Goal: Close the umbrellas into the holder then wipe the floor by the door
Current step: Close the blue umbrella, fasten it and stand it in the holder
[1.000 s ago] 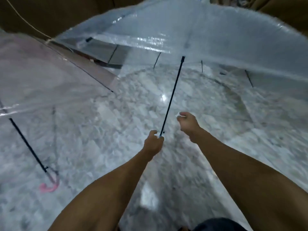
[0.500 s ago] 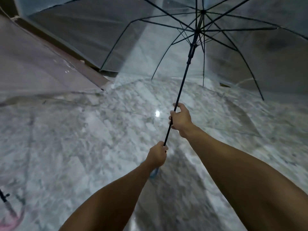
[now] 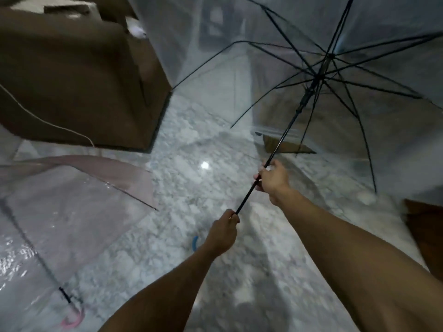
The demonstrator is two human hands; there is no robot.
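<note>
Head view: my left hand point(image 3: 221, 232) gripped the lower end of the black shaft point(image 3: 285, 135) of the open clear umbrella point(image 3: 359, 56); its blue handle point(image 3: 194, 243) showed just beside that hand. My right hand point(image 3: 272, 179) was curled round the same shaft higher up. Umbrellas counted: two. The second umbrella point(image 3: 72, 202), with a pink handle point(image 3: 72, 319), lay open on the marble floor point(image 3: 191, 140) at my left.

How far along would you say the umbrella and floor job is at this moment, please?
Nothing looks finished. In hand: the left hand and right hand grip the black shaft of the open clear umbrella with a blue handle. Left: the open clear umbrella with a pink handle lies on the marble floor; no holder or cloth shows.
</note>
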